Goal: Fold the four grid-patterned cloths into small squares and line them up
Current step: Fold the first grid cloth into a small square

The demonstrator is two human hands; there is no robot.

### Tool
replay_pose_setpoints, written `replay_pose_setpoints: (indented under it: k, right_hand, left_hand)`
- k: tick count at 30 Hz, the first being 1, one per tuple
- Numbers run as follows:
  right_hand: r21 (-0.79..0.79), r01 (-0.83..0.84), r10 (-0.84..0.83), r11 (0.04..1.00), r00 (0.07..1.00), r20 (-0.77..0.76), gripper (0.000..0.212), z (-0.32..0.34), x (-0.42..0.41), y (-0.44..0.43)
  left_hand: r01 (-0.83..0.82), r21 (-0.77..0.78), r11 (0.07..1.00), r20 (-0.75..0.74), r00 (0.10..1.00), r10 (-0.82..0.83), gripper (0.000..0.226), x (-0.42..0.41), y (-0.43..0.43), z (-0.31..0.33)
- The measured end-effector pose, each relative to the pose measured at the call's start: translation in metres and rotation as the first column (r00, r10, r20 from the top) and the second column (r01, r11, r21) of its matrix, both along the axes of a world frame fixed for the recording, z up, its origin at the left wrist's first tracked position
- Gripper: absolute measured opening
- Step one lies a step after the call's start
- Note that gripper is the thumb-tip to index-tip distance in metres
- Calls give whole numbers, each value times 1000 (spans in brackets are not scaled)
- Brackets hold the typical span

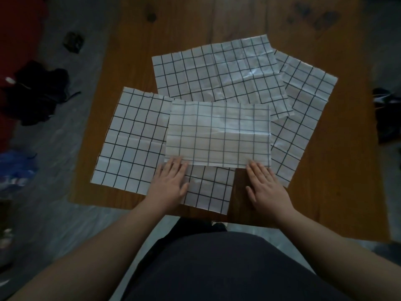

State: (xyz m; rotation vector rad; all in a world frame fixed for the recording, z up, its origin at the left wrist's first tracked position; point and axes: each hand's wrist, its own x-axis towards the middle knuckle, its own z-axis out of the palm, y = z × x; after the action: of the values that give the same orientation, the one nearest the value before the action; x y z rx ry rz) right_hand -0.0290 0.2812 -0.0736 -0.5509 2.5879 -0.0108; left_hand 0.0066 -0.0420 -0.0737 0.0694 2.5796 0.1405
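Observation:
Several white cloths with a black grid lie overlapping on a wooden table (pixel 134 46). The front one (pixel 218 135) is folded in half into a wide rectangle, faint side up. Under it lies a flat cloth at the left (pixel 130 137); another flat cloth (pixel 219 70) lies behind, and a fourth (pixel 303 118) at the right. My left hand (pixel 169 183) lies flat with straight fingers on the folded cloth's near left corner. My right hand (pixel 265 185) lies flat with its fingertips at the near right corner.
The table's near edge (pixel 152 210) runs just in front of my body. Dark clothing (pixel 41 94) and a blue item (pixel 15 168) lie on the grey floor at the left. A dark object (pixel 386 114) sits off the table's right edge.

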Motion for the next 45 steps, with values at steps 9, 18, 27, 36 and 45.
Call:
replay_pose_setpoints:
  k: [9,18,27,36,45]
  right_hand:
    - [-103,74,-72,992,997,23,65,17,3,-25]
    - [-59,-111,111,992,994,10,67,5,-2,-78]
    - [36,106,-107,994,994,32,64,12,-3,-5]
    - [-46,123,-122,991,992,25,65,21,0,-32]
    - [-112,-83,86,990,996,21,66,1,-2,-72]
  left_hand:
    - [3,51,999,-74,997,0,69,-3,25,14]
    - [130,43,991,4,991,-130,70,-18,68,0]
    - [27,17,999,-16,1000,-26,65,4,4,6]
    - [-46,52,998,-60,997,49,67,3,26,14]
    - [51,61,997,-11,999,-50,67,-15,65,1]
